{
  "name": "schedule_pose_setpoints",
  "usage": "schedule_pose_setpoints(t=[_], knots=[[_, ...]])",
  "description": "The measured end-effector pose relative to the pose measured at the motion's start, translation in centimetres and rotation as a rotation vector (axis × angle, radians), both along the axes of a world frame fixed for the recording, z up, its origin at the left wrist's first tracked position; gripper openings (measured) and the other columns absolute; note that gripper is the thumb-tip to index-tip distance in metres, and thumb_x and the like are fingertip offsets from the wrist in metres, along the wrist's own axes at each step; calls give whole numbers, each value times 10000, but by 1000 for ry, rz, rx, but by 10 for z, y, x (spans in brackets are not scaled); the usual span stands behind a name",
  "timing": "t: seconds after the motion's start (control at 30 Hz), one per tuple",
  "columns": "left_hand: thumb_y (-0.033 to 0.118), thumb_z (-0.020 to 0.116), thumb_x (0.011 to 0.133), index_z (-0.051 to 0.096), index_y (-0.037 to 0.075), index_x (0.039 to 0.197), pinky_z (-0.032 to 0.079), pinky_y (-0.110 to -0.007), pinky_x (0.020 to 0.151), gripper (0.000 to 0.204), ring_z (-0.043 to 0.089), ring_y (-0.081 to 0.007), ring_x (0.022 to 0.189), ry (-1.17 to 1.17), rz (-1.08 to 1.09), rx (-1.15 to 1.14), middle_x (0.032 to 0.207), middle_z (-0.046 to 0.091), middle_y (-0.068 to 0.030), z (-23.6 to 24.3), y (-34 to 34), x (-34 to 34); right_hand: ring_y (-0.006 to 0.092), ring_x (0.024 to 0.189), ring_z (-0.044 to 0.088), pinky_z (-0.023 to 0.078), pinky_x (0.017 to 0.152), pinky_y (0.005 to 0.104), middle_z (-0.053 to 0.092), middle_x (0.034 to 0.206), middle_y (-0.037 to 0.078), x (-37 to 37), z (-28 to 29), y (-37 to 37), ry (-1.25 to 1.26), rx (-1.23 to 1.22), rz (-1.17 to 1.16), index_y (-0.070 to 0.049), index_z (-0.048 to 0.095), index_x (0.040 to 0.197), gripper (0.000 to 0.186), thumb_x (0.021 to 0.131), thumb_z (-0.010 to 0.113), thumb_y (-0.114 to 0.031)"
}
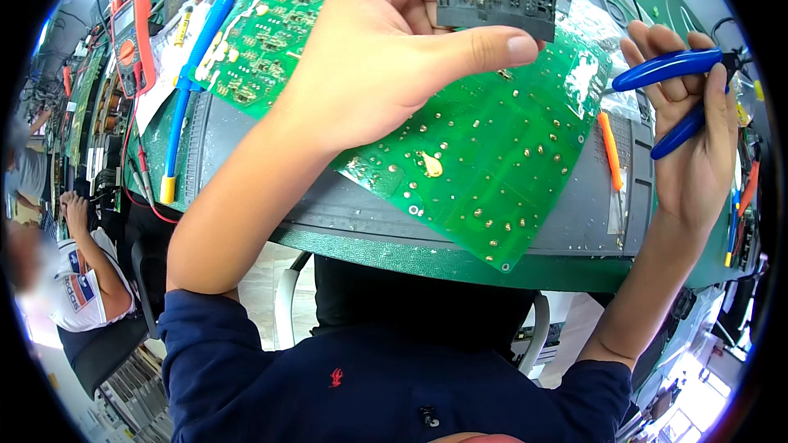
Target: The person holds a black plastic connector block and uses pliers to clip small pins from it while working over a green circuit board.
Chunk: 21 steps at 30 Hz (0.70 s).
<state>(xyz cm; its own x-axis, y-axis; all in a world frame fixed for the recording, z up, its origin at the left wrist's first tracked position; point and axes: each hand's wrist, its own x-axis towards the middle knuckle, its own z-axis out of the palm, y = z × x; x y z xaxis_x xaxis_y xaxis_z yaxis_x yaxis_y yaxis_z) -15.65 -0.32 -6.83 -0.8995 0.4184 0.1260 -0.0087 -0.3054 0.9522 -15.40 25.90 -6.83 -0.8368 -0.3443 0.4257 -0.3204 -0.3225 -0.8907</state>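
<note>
My left hand (pixel 373 74) is raised over the board, thumb and fingers closed on a black rectangular electronic component (pixel 497 12) with small openings along its face. Beneath it a large green circuit board (pixel 476 168) lies at a slant on the grey mat, dotted with solder joints and a yellowish blob. Off to the right, my right hand (pixel 694 135) holds blue-handled pliers (pixel 669 70) up beside the board. Their handles are spread apart; the dark jaws are too small to tell whether they are cutters.
A red multimeter (pixel 133 45) with leads stands at the left, near a blue desoldering pump (pixel 212 25). An orange-handled tool (pixel 610 152) lies on the grey mat (pixel 369 213) right of the board. Clear plastic bags (pixel 595 20) are behind it. Another person (pixel 90 267) sits at far left.
</note>
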Motion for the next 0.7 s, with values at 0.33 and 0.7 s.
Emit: schedule_pose_setpoints(t=[0.33, 0.7], knots=[[-62, 623, 734, 495, -48, 1096, 486, -262, 812, 384, 553, -189, 984, 412, 73, -189, 1102, 522, -180, -21, 7, -4, 294, 979, 534, 423, 892, 435, 512, 1024, 176, 11, 10, -12, -87, 230, -153, 51, 249, 1278, 530, 939, 209, -354], [11, 619, 764, 522, -42, 1044, 489, -261, 758, 302, 598, -182, 873, 870, 213, -308, 990, 589, -150, -47, 12, -7, 145, 834, 492, 396, 766, 268, 499, 890, 70, 15, 0, -34, 366, 964, -548, 8, 448, 1191, 414, 878, 434, -262]])
